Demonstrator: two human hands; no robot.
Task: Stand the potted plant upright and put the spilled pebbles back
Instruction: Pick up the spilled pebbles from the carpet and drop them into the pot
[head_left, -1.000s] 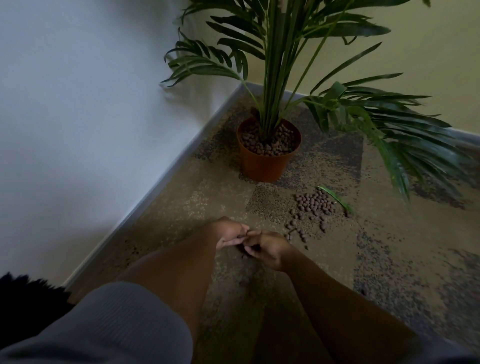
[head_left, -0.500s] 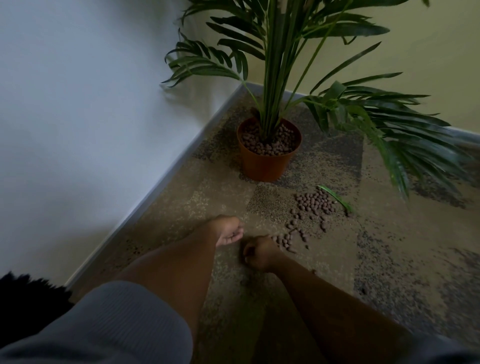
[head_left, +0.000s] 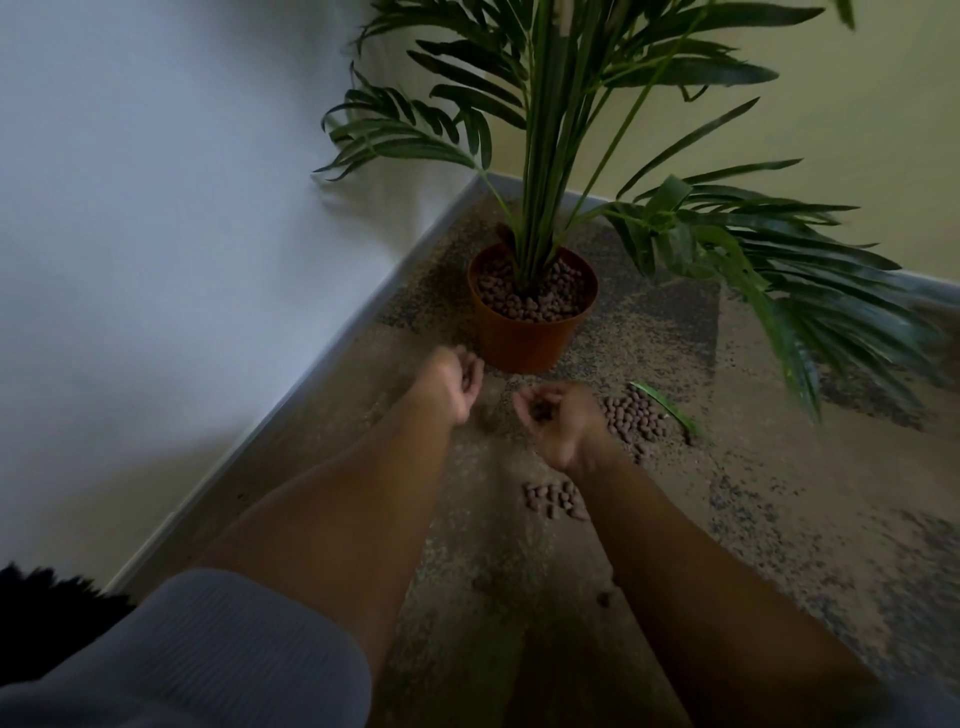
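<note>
Right hand (head_left: 558, 421) cupped palm-up around a few pebbles (head_left: 543, 411), left hand (head_left: 457, 382) loosely curled, contents indiscernible; potted plant (head_left: 530, 322) upright just beyond, spilled pebbles (head_left: 631, 418) on carpet (head_left: 779, 493).

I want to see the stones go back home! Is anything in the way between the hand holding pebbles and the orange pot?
Nothing visible blocks it. The right hand cups small brown clay pebbles just in front of the upright orange plastic pot, with only bare speckled carpet between. The green palm stems rise from the pot's middle, leaving the near rim open.
</note>
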